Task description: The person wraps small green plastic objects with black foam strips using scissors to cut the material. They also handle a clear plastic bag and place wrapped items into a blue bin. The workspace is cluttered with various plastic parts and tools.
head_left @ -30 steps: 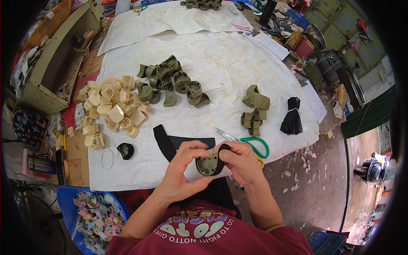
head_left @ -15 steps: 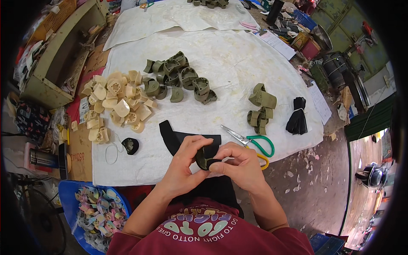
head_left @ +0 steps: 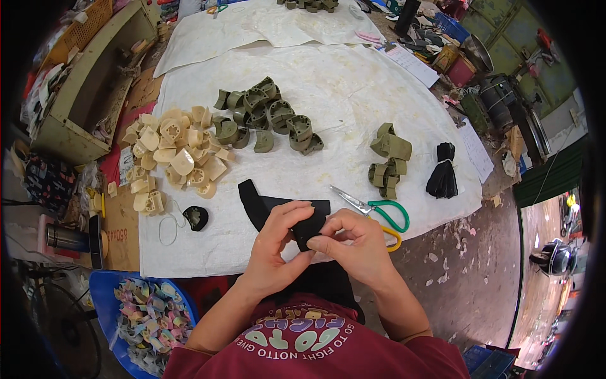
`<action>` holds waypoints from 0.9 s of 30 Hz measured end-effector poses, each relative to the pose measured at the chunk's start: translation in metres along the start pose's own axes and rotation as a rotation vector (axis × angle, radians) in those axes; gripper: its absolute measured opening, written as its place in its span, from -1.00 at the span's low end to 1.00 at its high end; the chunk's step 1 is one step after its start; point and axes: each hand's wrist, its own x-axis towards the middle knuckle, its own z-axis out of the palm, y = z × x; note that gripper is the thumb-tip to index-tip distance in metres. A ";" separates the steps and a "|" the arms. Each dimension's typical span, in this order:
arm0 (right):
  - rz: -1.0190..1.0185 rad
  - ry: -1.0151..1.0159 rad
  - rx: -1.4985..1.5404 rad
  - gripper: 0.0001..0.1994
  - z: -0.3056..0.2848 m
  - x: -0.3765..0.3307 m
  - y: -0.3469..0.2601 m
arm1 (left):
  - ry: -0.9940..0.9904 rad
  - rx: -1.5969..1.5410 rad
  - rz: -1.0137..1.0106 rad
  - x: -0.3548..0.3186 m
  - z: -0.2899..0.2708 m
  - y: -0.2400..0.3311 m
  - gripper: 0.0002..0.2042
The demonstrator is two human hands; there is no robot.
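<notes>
Close to the table's front edge, my left hand (head_left: pixel 276 246) and my right hand (head_left: pixel 357 245) hold one shoe heel (head_left: pixel 307 231) between them, its visible side covered in black material. The right thumb and fingertips pinch its right edge; the left fingers curl round the other side. Just behind my left hand lie flat black cut strips (head_left: pixel 254 203). Scissors (head_left: pixel 377 211) with one green and one yellow handle rest open-bladed beside my right hand. Off to the left sits another black-covered heel (head_left: pixel 196 218), next to a loop of pale string (head_left: pixel 168 230).
Cream heels (head_left: pixel 180 155) lie heaped at the left, with olive-green heels (head_left: pixel 262 114) behind and a smaller olive group (head_left: pixel 390 161) at the right. A tied black strip bundle (head_left: pixel 442 170) lies near the right edge. A blue tub (head_left: pixel 104 297) of colourful pieces stands below left.
The heel has turned in my hands: its olive inner side showed before, and now black material faces up. My hands stay in nearly the same place.
</notes>
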 end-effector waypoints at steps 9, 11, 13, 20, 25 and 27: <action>-0.282 0.012 -0.103 -0.85 -0.001 0.001 0.010 | 0.101 -0.440 -0.127 -0.007 -0.003 -0.009 -0.53; -0.256 0.168 -0.121 -0.77 0.004 0.003 -0.005 | 0.115 -0.501 -0.174 -0.010 -0.003 -0.009 -0.55; -0.150 0.058 0.087 -0.68 0.004 0.007 -0.006 | 0.106 -0.578 -0.205 -0.013 -0.004 -0.010 -0.58; -0.098 -0.241 0.357 -0.58 0.001 0.013 0.020 | 0.118 -0.827 -0.247 -0.011 -0.007 -0.014 -0.63; -0.122 -0.124 0.041 -0.68 0.002 0.016 0.005 | 0.134 -0.769 -0.237 -0.006 -0.005 -0.019 -0.67; -0.155 -0.075 0.090 -0.69 0.008 0.018 0.005 | 0.144 -0.792 -0.262 -0.004 -0.005 -0.015 -0.69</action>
